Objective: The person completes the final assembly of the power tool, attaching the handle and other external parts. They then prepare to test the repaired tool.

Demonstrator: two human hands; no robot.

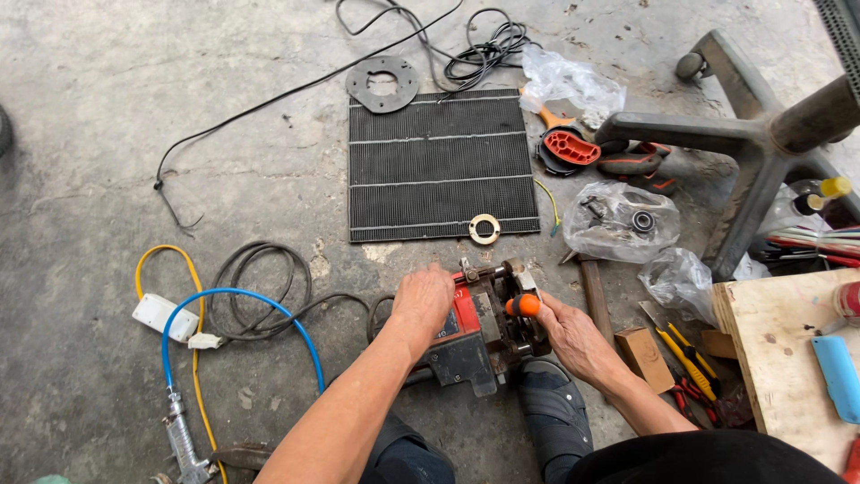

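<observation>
From the head view I am looking down at a concrete floor [107, 108], and both hands are working on a red and black power tool [479, 327] that is sitting low in the middle, just in front of a dark sandal [554, 412]. My left hand [421, 300] is pressing down on the tool's red upper end, fingers curled over the housing and gripping it. My right hand [573, 336] is closing around a tool with an orange handle [524, 305], whose tip is disappearing into the machine's metal end; I cannot tell what kind of tip it has.

Beyond the power tool a black ribbed mat [439, 166] is lying flat, with a brass ring [485, 229] resting on its near right corner and a grey metal plate with a round hole [382, 83] just past its far edge. A hammer [591, 287] is lying just right of my right hand, near clear plastic bags of parts [618, 220]. A small cardboard box [647, 357] and yellow-handled pliers [690, 363] are sitting beside a plywood board [779, 358]. To the left, a blue hose [224, 300] is looping toward an air gun [184, 439], beside a coiled grey cable [260, 287] and a white plug block [166, 315]. A chair base [752, 134] is standing at the upper right.
</observation>
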